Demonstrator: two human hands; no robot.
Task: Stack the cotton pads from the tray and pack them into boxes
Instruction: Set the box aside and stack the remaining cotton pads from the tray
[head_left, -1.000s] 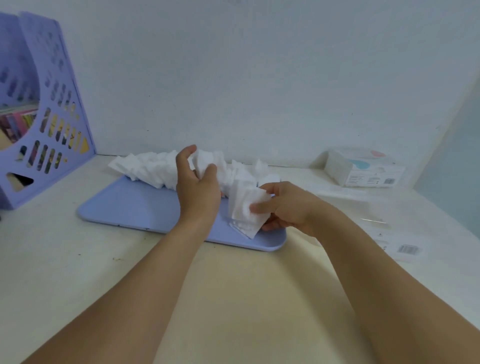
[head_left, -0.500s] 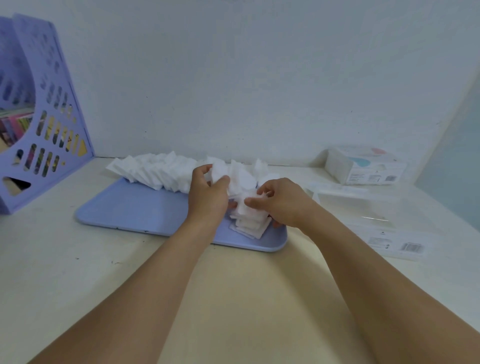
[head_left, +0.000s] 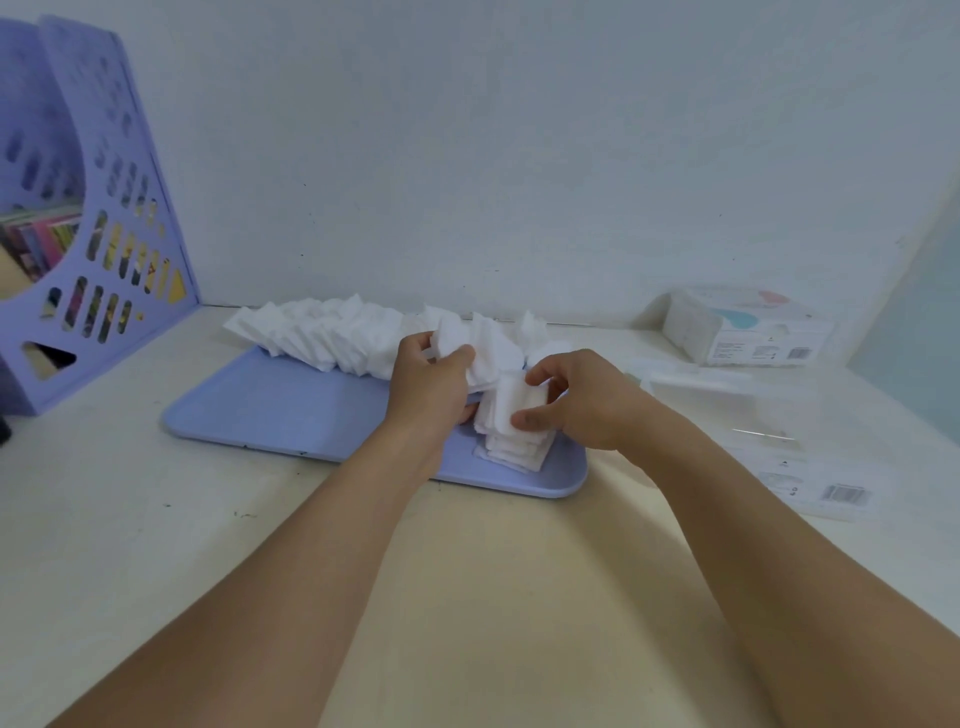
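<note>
A lilac tray (head_left: 280, 410) lies on the cream table. White square cotton pads (head_left: 322, 338) lean in a long row along its far edge. My left hand (head_left: 428, 384) pinches a few loose pads from the row's right end. My right hand (head_left: 576, 400) holds a small bundle of pads (head_left: 511, 410) just above a short stack of pads (head_left: 511, 452) lying on the tray's right end. A closed box of pads (head_left: 748, 332) stands at the back right. A clear empty box (head_left: 737, 405) sits to the right of the tray, hard to make out.
A lilac file rack (head_left: 88, 228) with books stands at the far left against the wall. A clear lid with a barcode label (head_left: 826, 488) lies flat right of the tray. The white wall (head_left: 519, 156) closes off the back of the table.
My right hand lowered its bundle of pads toward the tray's right end, where a short stack now lies. My left hand shifted right along the row and pinched more pads.
</note>
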